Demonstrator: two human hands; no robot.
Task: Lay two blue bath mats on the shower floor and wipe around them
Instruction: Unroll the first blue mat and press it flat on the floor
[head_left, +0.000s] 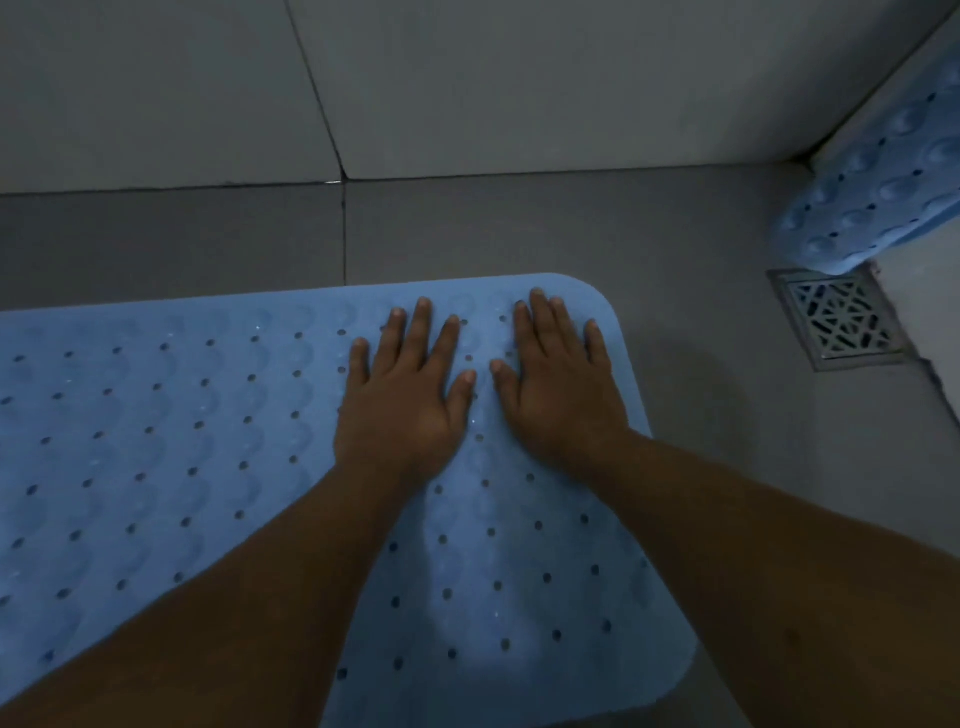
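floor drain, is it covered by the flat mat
No, the floor drain lies bare, off the corner of the flat mat.

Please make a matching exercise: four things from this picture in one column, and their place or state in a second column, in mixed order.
Things:
1. first bath mat
2. second bath mat
3. floor drain
4. hands, left and right

Places or states:
A. metal grate set in the floor
B. pressed flat, fingers spread
C. leaning up against the wall at right
D. lying flat on the floor

Pairs: 1-D, 2-C, 3-A, 4-B
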